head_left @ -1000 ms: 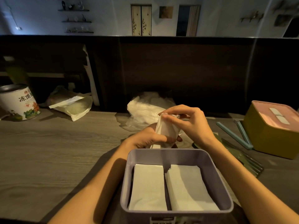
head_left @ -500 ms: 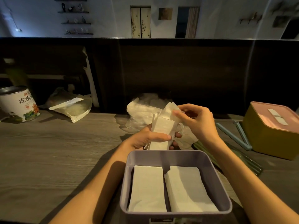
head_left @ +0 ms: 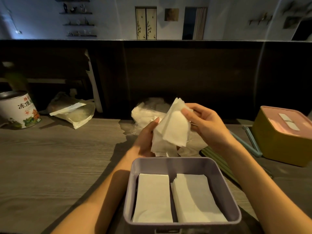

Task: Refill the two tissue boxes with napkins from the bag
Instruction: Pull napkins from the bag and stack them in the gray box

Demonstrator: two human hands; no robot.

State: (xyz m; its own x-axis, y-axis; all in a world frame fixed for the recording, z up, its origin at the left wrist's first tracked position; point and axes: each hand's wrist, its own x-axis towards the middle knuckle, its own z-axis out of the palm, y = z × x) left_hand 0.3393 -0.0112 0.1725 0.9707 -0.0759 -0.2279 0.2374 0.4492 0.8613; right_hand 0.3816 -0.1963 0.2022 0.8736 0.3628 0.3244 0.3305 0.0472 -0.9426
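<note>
Both hands hold a loose wad of napkins [head_left: 170, 132] above the far edge of the open purple box [head_left: 217, 173], near the middle of the counter [head_left: 50, 157]. The left hand [head_left: 146, 139] cradles the stack from the side; the right hand [head_left: 206, 125] pinches the upper sheets between thumb and fingers [head_left: 186, 114]. Light, limp and quick to fan apart, the paper is probably best gripped across the full stack by its edges.
</note>
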